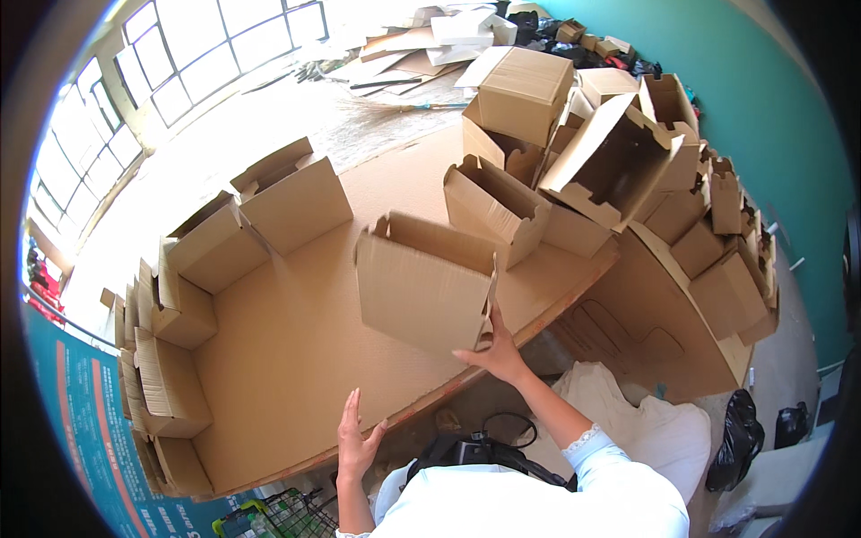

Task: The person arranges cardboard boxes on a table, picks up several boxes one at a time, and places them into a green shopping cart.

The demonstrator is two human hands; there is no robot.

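An open-topped brown cardboard box (421,296) tilts above the cardboard-covered table (296,359). My right hand (495,351) grips it by its lower right corner, thumb on the front face and the other fingers behind the side. Near the table's front edge, my left hand (358,438) is raised with fingers apart and nothing in it. Just behind the held box stands another open box (493,211) with a notched rim. Whether anything lies inside the held box cannot be seen.
Open boxes (296,202) line the table's far left and left edges. Many more cardboard boxes (610,161) are heaped at the right. A wire basket (287,518) sits below the front edge at lower left. Black bags (737,439) lie at lower right.
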